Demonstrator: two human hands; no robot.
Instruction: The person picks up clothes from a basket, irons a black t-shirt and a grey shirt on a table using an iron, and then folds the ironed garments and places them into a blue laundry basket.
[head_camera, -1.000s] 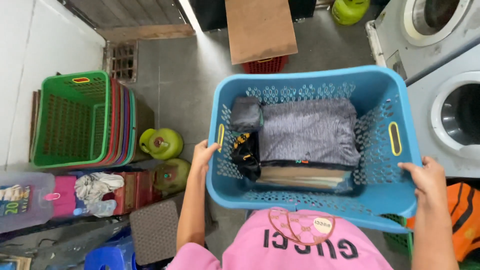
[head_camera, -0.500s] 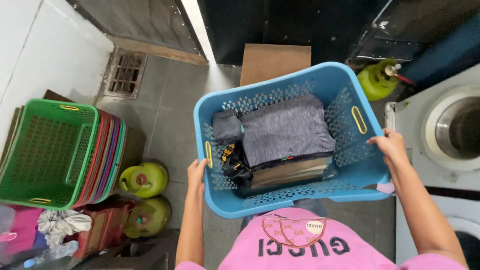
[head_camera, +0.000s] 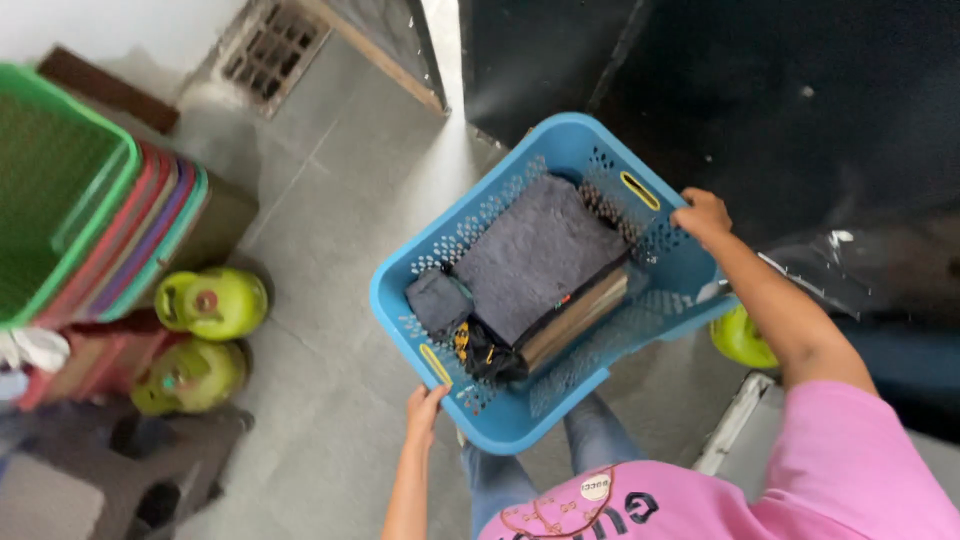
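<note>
The person is holding a blue basket off the floor, in front of their body and tilted across the view. The left hand is gripping the near rim beside a yellow handle slot, fingers curling over the edge. The right hand is gripping the far rim by the other yellow slot, fingers closed on the plastic. Inside the basket a folded grey cloth is lying on top of a stack of folded clothes, with a small dark bundle just beside it towards the left hand. To the left, on the floor, a green basket is sitting on top of a stack of coloured ones, and two green gas cylinders are standing near it. A drain grate is lying well apart at the top.
</note>
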